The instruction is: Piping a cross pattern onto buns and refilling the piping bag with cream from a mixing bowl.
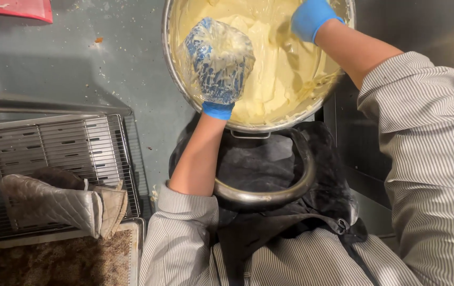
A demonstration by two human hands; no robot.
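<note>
At top centre of the frame, one large steel mixing bowl (pixel 171 63) is holding pale yellow batter (pixel 269 69). The left hand (pixel 217 63), blue-gloved and coated in batter, is sitting in the batter at the bowl's left, its grip curled; whether it holds anything cannot be told. The right hand (pixel 311 18) is pressing in from upper right, its grip hidden. Two quilted oven mitts (pixel 57 204) are lying on a wire rack (pixel 52 145) at lower left.

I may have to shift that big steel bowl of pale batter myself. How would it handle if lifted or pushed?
Probably heavy: the steel bowl is wide and holds much pale batter. Its smeared rim may be slippery to grip. The batter looks thick, holding folds around the left hand and right hand, so it would likely slump rather than slosh.
</note>
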